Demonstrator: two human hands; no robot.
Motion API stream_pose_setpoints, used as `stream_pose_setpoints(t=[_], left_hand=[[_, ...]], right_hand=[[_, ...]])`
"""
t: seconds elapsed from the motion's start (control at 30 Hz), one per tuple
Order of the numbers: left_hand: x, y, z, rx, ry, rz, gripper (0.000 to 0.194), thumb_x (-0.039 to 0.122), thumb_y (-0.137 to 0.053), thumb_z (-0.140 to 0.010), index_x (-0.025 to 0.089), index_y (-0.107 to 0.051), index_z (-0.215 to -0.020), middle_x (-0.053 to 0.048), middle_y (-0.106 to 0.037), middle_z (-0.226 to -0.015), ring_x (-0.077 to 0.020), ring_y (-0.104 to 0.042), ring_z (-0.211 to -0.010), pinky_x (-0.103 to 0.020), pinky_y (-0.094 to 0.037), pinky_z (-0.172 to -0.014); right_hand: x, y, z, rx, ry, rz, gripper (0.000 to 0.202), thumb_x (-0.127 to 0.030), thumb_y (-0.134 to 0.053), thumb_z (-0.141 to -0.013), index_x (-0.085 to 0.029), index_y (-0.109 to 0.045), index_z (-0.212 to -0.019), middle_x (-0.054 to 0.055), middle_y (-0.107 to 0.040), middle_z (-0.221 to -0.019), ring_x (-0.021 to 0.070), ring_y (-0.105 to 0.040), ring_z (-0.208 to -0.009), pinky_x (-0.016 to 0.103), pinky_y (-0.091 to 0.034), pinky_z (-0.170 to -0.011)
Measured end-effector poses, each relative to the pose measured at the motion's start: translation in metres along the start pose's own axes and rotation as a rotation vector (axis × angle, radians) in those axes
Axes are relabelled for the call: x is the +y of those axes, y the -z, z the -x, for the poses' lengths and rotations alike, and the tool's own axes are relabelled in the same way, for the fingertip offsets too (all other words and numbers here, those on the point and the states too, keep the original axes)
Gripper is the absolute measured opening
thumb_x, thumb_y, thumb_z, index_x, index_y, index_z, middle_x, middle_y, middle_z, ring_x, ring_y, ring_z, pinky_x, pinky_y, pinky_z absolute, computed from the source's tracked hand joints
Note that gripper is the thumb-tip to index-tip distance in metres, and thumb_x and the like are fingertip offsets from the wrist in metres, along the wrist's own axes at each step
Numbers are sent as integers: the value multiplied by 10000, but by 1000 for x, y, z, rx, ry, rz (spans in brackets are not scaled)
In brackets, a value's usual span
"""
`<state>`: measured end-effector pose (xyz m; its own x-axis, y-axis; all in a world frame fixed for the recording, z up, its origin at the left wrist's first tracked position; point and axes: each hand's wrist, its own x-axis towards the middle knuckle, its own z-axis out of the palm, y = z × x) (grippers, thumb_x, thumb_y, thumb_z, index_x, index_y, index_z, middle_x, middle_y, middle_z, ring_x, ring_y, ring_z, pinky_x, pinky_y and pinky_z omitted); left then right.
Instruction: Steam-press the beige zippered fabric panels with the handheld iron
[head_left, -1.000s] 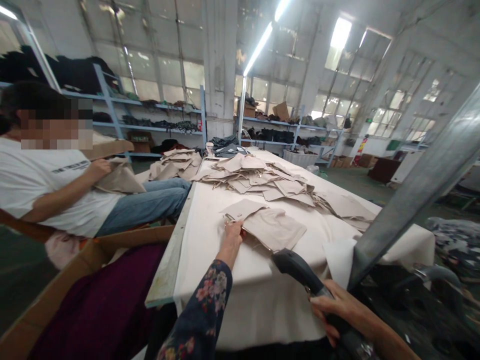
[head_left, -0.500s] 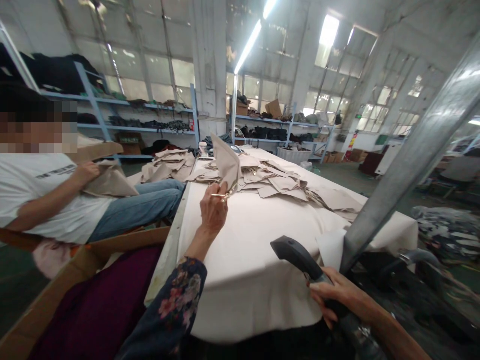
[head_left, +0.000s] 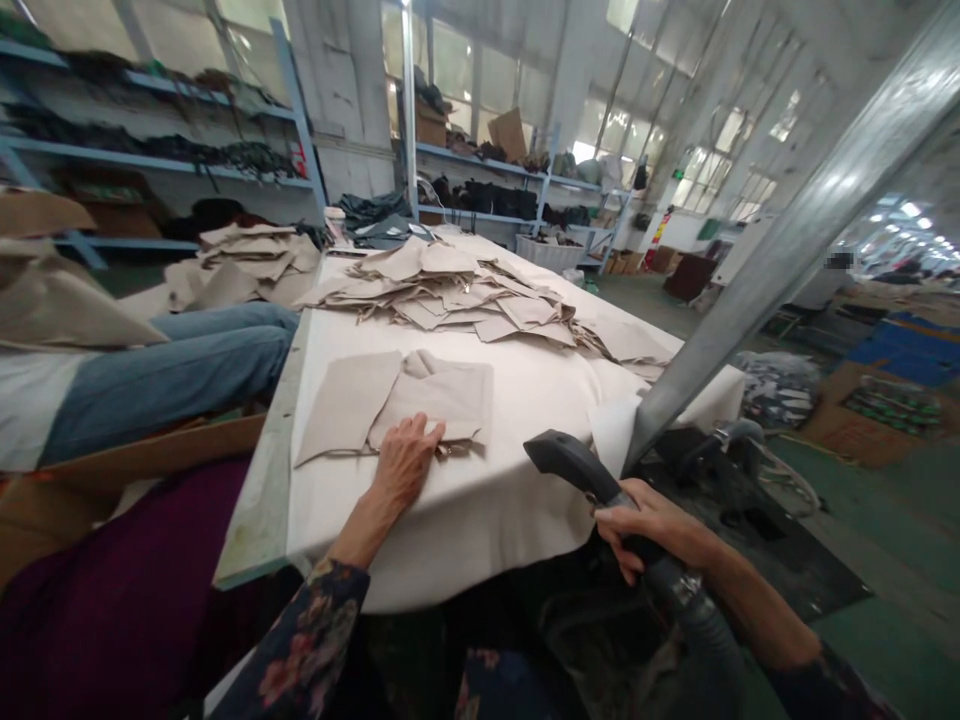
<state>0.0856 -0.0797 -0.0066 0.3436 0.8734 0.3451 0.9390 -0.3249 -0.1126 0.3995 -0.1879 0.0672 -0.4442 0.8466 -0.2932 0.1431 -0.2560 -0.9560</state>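
Note:
My left hand point(head_left: 405, 462) lies on a beige fabric piece point(head_left: 450, 390) spread near the table's front edge, fingers bent slightly and resting along its near side. The fabric has a folded layer, and a small dark and shiny thing shows at its lower edge, too small to name. In my right hand point(head_left: 652, 525) is a black vacuum cleaner handle point(head_left: 574, 462), fingers wrapped round it. Its curved nozzle points left above the front right of the table, apart from the fabric. A ribbed hose runs from it down toward the lower right.
A heap of beige fabric pieces point(head_left: 480, 300) covers the table's middle, on a pale cloth point(head_left: 555, 400). A slanted metal post point(head_left: 750, 290) rises at the right. At left sits a co-worker in jeans point(head_left: 180, 370), beside a box with purple cloth point(head_left: 142, 580). Shelves point(head_left: 217, 170) stand behind.
My left hand has come down and nearer, laying the raised fabric piece on the table. The view has turned right and downward. My right hand keeps the vacuum cleaner handle.

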Motion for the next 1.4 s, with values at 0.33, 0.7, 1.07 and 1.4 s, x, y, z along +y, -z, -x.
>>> stream_pose_setpoints(t=[0.33, 0.7, 1.07, 1.4], left_hand=[[-9, -5, 5, 11, 2, 147, 402, 179, -345, -881, 309, -568, -1189, -76, -480, -882, -215, -458, -829, -334, -369, -727], [-11, -5, 4, -18, -26, 179, 388, 226, -338, -898, 362, -572, -1177, -76, -473, -898, -217, -455, -823, -335, -350, -705], [-11, -5, 4, -23, -8, 204, 383, 200, -352, -885, 341, -583, -1157, -77, -471, -918, -221, -459, -856, -339, -355, -718], [-8, 1, 3, -4, 17, 215, 362, 202, -350, -892, 320, -576, -1149, -71, -486, -921, -208, -473, -871, -339, -379, -744]], right_hand=[[-30, -17, -54, -82, -76, 58, 276, -359, -630, -764, -131, -506, -673, -51, -493, -513, 79, -490, -390, 237, -504, -421], [-39, -7, -123, -153, -114, 189, 285, -375, -620, -762, -121, -550, -655, -22, -524, -522, 97, -526, -420, 246, -528, -438], [-47, -22, -94, -159, -203, 246, 304, -388, -601, -768, -132, -534, -619, -36, -501, -441, 105, -522, -397, 263, -535, -454], [-51, -28, -140, -7, -71, 222, 294, -381, -645, -735, -131, -513, -654, -21, -542, -534, 92, -528, -407, 226, -501, -406]])
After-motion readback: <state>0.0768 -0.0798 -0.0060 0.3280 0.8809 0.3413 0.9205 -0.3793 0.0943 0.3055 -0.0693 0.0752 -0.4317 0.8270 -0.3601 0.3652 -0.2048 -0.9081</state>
